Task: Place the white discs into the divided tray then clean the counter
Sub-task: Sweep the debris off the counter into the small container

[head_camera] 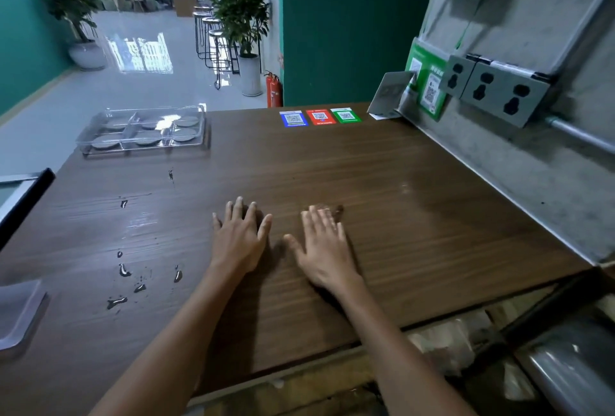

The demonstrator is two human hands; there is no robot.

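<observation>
Clear divided tray (100,131) sits at the far left corner of the dark wood-grain counter (416,215); six round, flat discs (148,141) lie in it, two rows of three, one per compartment as far as visible, looking grey-white through the plastic. Water drops (123,270) and a thin wet sheen mark the left side of the counter, from mid-depth toward the near edge. Left hand (238,237) and right hand (324,249) lie palm-down side by side near the middle of the counter, fingers straight and spread, grasping nothing, well apart from the tray.
</observation>
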